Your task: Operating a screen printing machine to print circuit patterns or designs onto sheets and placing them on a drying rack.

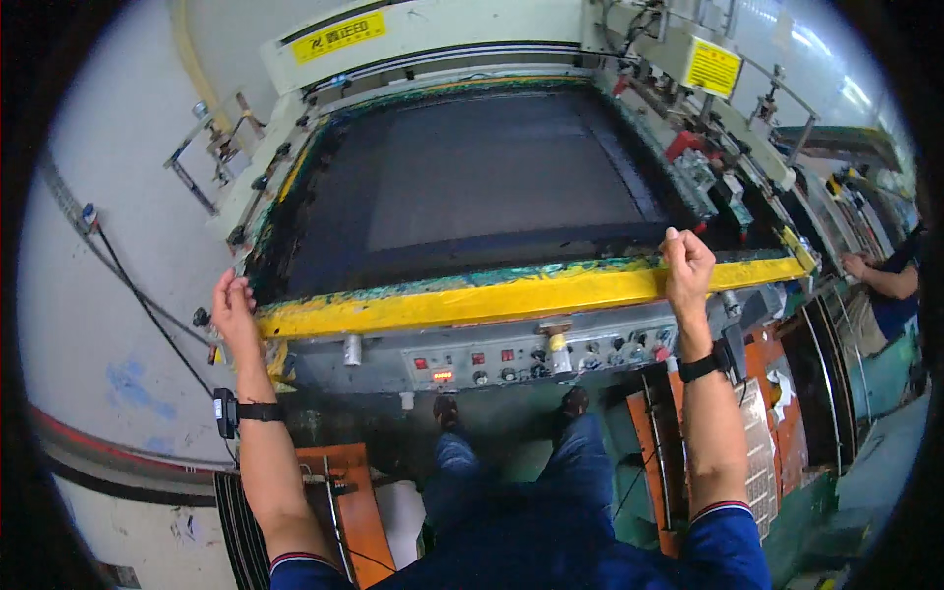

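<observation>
Two hands hold one big printing screen (472, 187), a dark mesh in a paint-smeared frame that fills the machine (423, 39) ahead of the person. Its near edge is a yellow bar (492, 295), whose long axis runs left to right from one grip to the other, rising slightly toward the right; the mesh stretches away from both grips toward the pale machine body at the back.

The left hand (234, 313) sits at the bar's left end, fingers curled up against the frame corner; whether they close fully round it cannot be told. The right hand (686, 267) is closed on the bar's top edge near its right end, thumb and fingers pinched over it. Between the two grips the bar lies bare, streaked with green and blue.

Just below the bar, between the wrists, is a grey control panel (492, 362) with red buttons, knobs and a small lit display. Each wrist carries a black band: the left band (246, 411) below the left grip, the right band (703, 366) below the right one.

Beyond the right grip, well apart at the frame's edge, another person's arm (880, 277) in a dark sleeve rests on a neighbouring machine.
</observation>
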Motion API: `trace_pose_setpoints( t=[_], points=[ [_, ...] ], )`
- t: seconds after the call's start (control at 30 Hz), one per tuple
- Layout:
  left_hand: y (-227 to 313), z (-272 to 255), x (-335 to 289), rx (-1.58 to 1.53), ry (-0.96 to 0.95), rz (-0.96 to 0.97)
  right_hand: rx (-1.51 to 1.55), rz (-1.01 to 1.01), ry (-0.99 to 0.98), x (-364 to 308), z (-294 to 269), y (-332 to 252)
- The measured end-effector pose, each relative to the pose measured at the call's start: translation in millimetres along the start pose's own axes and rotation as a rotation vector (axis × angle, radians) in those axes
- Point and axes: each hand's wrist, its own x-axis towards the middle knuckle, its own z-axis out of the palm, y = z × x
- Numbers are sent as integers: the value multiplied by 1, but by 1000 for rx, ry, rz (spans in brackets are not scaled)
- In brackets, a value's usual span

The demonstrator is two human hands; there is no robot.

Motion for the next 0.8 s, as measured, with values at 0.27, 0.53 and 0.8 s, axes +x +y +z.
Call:
trace_pose_setpoints(
  t=[0.27,0.53,0.8],
  points=[
    [-19,3,2,-2,9,-75,76,38,62,-3,-5,-1],
    [-23,1,2,-8,46,-65,107,79,96,-2,-7,2],
    [-19,3,1,11,65,-89,131,174,168,-2,-10,-2]
  ],
)
